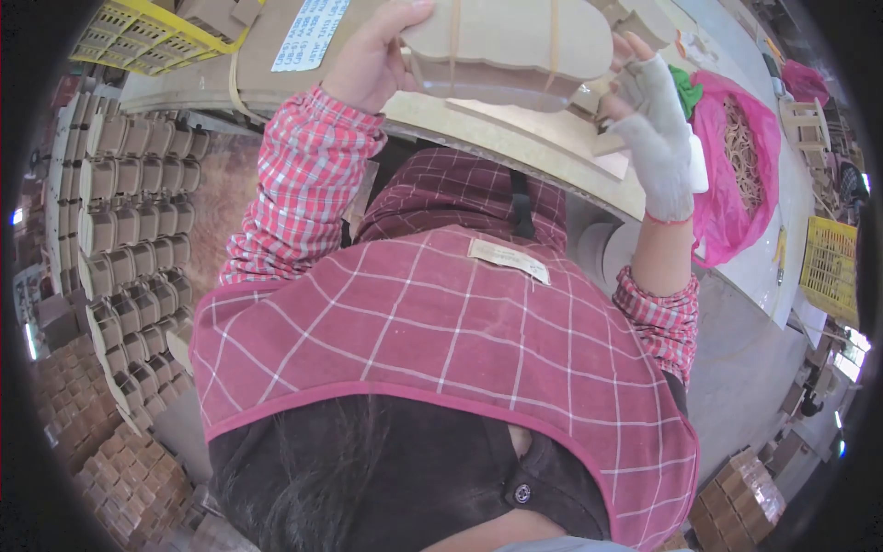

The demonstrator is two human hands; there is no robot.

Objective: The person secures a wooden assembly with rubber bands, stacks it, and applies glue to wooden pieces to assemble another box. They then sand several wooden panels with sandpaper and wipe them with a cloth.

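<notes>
A pale wooden piece with a scalloped edge is held up over the workbench, with thin rubber bands running across it. My left hand is bare and grips the piece's left end, thumb over the top. My right hand wears a light grey fingerless glove and holds the right end with its fingertips. Both sleeves are red plaid, and a pink checked apron fills the middle of the view.
An open pink bag of rubber bands lies on the bench to the right. Yellow crates stand at the far left and right. Rows of small wooden boxes are stacked on the left, more cartons at the lower right.
</notes>
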